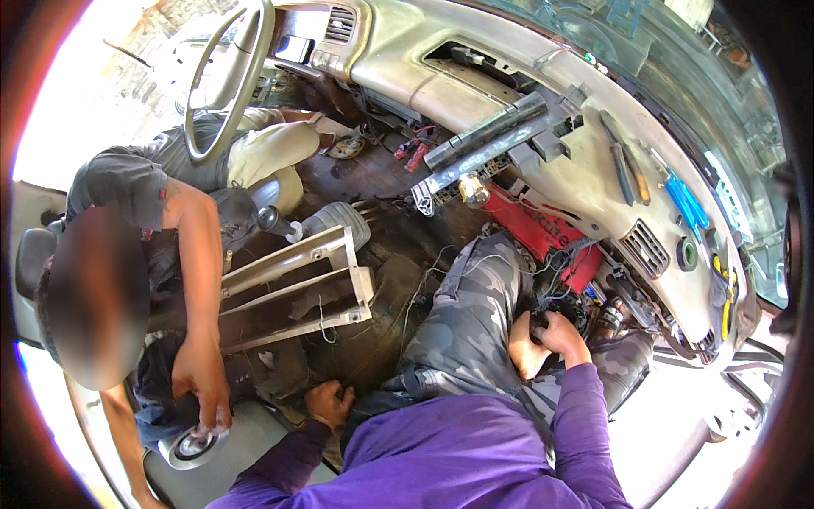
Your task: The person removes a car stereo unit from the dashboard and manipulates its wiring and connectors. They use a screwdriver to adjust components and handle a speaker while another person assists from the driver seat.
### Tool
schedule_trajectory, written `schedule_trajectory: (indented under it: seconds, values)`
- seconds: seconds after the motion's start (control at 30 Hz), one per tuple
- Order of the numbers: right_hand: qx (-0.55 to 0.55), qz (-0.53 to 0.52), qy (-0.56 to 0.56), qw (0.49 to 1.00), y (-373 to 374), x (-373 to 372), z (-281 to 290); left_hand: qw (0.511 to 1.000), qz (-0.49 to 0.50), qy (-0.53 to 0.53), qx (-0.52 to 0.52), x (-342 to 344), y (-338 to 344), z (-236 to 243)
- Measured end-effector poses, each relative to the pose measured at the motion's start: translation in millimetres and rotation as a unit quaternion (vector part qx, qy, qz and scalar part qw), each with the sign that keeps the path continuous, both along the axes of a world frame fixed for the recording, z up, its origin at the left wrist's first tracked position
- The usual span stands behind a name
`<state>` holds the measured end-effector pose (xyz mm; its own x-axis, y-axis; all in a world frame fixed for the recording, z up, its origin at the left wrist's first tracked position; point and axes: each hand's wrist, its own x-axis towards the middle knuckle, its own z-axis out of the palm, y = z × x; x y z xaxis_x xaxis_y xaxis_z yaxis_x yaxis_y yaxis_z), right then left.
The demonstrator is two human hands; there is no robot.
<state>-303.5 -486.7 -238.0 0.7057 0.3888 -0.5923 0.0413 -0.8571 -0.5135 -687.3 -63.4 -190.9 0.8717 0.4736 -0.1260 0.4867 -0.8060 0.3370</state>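
My left hand (pixel 329 403) rests low beside my hip, at the edge of the grey seat (pixel 259 437). Its fingers are curled in, and nothing shows in them. Between my legs in camouflage trousers (pixel 462 318), my right hand (pixel 561 337) is closed at a small dark thing whose kind I cannot make out. Bare skin that looks like a foot (pixel 526 349) touches it on the left. Thin loose wires (pixel 555 284) hang just beyond, below a red panel (pixel 530 225) under the opened dashboard (pixel 403 68).
Another person (pixel 195 246) sits at left, a hand on a round silvery thing on the seat. Between us lie a pale frame (pixel 297 284) and a gear lever (pixel 275 222). Pliers (pixel 617 157), blue-handled tools (pixel 685 199), a tape roll (pixel 687 253) and yellow-handled pliers (pixel 722 293) lie on the dashboard.
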Motion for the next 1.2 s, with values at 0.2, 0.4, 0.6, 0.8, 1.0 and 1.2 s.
schedule_trajectory:
  seconds: [0.2,0.4,0.6,0.8,1.0,1.2]
  values:
    - [0.043,0.023,-0.057,0.997,0,2,8,0.998,0.026,0.052,-0.007,4,-4,8]
    - [0.049,0.025,-0.088,0.995,15,3,40,0.977,0.057,0.206,0.000,32,-13,61]
    - [0.106,-0.004,-0.136,0.985,-1,-7,78,0.968,-0.049,0.239,-0.054,109,-52,242]
    - [0.146,-0.046,-0.194,0.969,-34,-24,81,0.916,-0.119,-0.327,-0.200,196,-126,387]
    - [0.136,-0.095,-0.174,0.971,-73,-49,63,0.794,-0.252,-0.406,-0.376,266,-143,470]
    - [0.150,-0.114,-0.181,0.965,-88,-79,65,0.784,-0.337,-0.343,-0.392,336,-165,495]
